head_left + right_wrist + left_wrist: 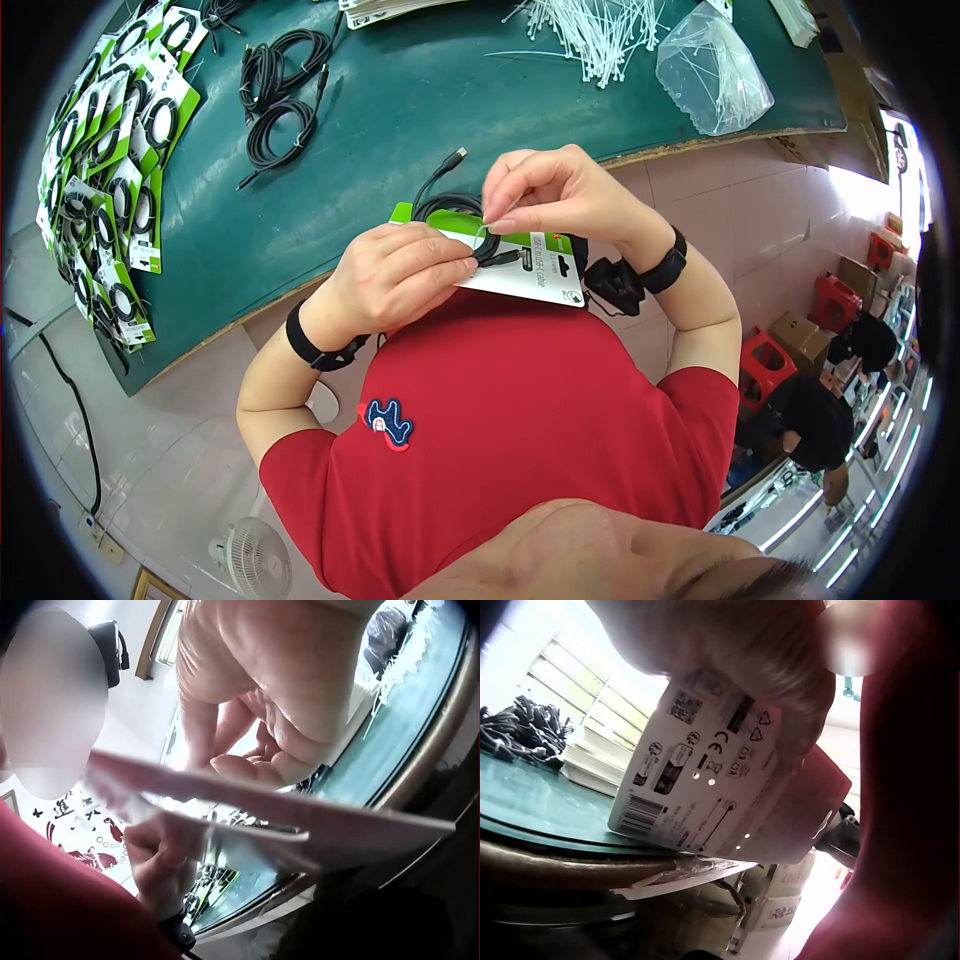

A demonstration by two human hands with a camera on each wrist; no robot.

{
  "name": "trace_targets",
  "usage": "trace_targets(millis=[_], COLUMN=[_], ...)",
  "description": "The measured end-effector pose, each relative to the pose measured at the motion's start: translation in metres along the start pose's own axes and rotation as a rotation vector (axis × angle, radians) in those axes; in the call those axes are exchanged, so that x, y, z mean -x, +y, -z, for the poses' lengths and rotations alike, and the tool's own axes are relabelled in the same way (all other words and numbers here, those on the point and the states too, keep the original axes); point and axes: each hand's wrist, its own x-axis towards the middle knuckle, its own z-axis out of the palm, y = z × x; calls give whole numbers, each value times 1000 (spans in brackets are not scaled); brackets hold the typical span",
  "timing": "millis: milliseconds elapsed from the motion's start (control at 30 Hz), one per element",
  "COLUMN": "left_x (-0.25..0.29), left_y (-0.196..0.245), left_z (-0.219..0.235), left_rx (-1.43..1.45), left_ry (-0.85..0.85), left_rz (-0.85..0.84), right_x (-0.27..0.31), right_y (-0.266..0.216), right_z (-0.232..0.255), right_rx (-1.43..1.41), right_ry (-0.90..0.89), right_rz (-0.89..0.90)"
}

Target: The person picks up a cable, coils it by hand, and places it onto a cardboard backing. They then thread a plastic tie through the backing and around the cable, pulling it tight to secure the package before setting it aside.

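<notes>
A white and green card (pixel 535 283) with a coiled black cable (pixel 487 243) on its front is held over the person's lap, beside the table edge. The left hand (pixel 398 275) grips the card and cable at the card's left part. Thumb and forefinger of the right hand (pixel 545 195) pinch a thin, pale tie (pixel 481 231) at the coil. In the left wrist view the printed back of the card (pixel 697 772) shows below the left hand (pixel 742 652). The right hand (pixel 270 690) stands above the card's edge (pixel 337 817) in the right wrist view.
Carded cables (pixel 120 190) are heaped at the table's left. Loose coiled cables (pixel 275 130) lie right of them. White ties (pixel 600 35) and a clear bag of ties (pixel 712 75) are at the back right. A stack of cards (pixel 395 8) stands at the far edge.
</notes>
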Motion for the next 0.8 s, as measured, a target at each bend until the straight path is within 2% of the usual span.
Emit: trace_targets(millis=[233,333,367,467,633,800], left_x=[-1,-6,-8,-11,-12,-13], left_y=[-2,-6,-8,-10,-12,-14], left_z=[2,6,7,10,10,10], left_rx=[20,44,68,95,114,137], left_ry=[9,27,32,32,20,25], left_rz=[49,66,79,101,108,121], right_x=[-1,-9,-9,-9,-9,-13], right_y=[7,24,24,19,16,18], right_z=[-11,-9,-7,-4,-5,-6], right_rx=[-170,524,522,832,822,942], right_ry=[163,268,263,222,204,223], right_rz=[-121,602,603,919,936,953])
